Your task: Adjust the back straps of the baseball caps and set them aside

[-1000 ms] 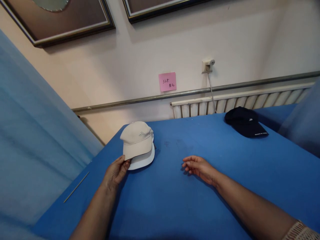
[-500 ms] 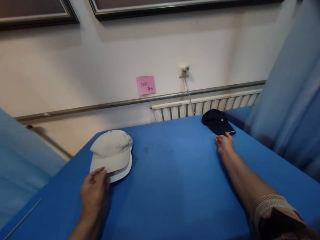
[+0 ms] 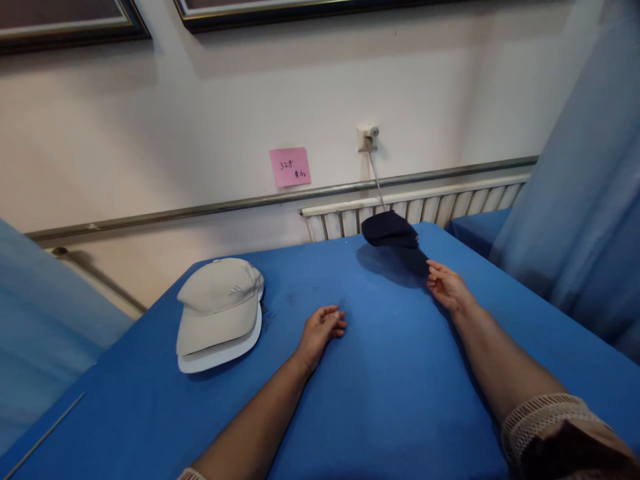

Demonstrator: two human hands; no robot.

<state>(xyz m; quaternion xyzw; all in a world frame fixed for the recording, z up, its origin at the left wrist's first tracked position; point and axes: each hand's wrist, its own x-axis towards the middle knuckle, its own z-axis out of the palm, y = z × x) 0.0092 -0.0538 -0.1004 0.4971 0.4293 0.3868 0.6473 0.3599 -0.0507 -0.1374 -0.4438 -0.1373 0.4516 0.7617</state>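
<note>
from the right hand (image 3: 447, 287), the dark cap (image 3: 389, 230) hung at ten o'clock, tilted above its shadow (image 3: 377, 265), its brim's edge pinched between thumb and fingers. the right edge of the table (image 3: 390, 373) ran at three o'clock from that hand; its far edge passed behind the cap, near the radiator (image 3: 460, 203), and blue surface stretched toward the left hand (image 3: 323, 328), between eight and nine o'clock. the left hand was slack, fingers half curled, grasping nothing. at its nine o'clock sat the beige cap (image 3: 215, 287), stacked over a white cap (image 3: 220, 358).
</note>
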